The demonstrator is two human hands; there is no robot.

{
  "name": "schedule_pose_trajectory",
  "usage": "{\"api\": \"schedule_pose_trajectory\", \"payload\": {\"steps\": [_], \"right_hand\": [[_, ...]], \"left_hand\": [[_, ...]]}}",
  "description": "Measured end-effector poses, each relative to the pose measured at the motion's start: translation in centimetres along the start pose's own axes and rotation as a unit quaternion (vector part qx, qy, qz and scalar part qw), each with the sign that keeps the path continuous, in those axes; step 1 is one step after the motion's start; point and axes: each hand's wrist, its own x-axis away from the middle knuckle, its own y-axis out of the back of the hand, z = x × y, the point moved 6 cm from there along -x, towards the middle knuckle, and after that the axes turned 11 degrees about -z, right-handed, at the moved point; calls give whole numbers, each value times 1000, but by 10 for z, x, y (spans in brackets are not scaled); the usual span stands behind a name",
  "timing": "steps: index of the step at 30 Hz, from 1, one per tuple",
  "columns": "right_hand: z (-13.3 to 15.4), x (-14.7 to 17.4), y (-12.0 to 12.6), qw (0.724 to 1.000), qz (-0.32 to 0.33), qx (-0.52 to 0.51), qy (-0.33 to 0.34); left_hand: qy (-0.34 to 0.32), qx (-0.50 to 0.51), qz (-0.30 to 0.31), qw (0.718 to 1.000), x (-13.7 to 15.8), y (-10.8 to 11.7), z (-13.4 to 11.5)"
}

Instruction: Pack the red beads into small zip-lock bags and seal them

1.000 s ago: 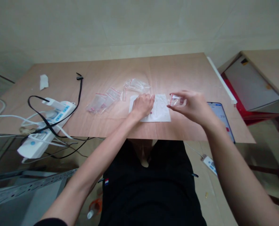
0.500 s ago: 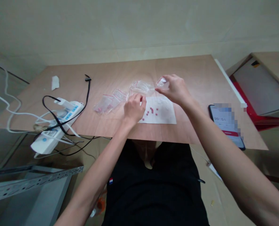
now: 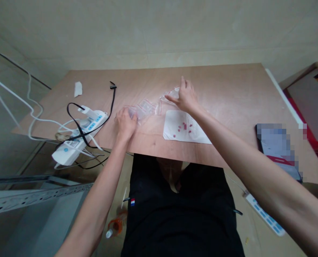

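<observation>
loosely, left hand (image 3: 125,123) curls over a bag (image 3: 138,115), grip unclear, right hand (image 3: 186,97) spread empty beside pouches (image 3: 174,92).

Dim light; faint sheen on tabletop (image 3: 228,96); edges stretched.

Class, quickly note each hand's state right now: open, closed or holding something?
Left hand: on a clear bag; whether it grips cannot be told.
Right hand: open, thumb and fingers spread, at the other clear bags.

Pellets (image 3: 185,126) sit on a paper sheet (image 3: 171,123), plastic bags (image 3: 147,106) behind and left of it, a phone (image 3: 277,151) to its right.
</observation>
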Motion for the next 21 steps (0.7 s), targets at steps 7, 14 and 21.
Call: {"api": "schedule_pose_trajectory", "payload": {"steps": [7,14,21], "right_hand": [[26,30,57,993,-93,-37,56],[56,74,77,988,-105,-93,62],[65,105,90,971,-59,-226,-55]], "left_hand": [[17,-18,-33,999,2,33,-5],[30,39,-63,997,5,37,-16],[3,173,-225,959,39,72,-41]]}}
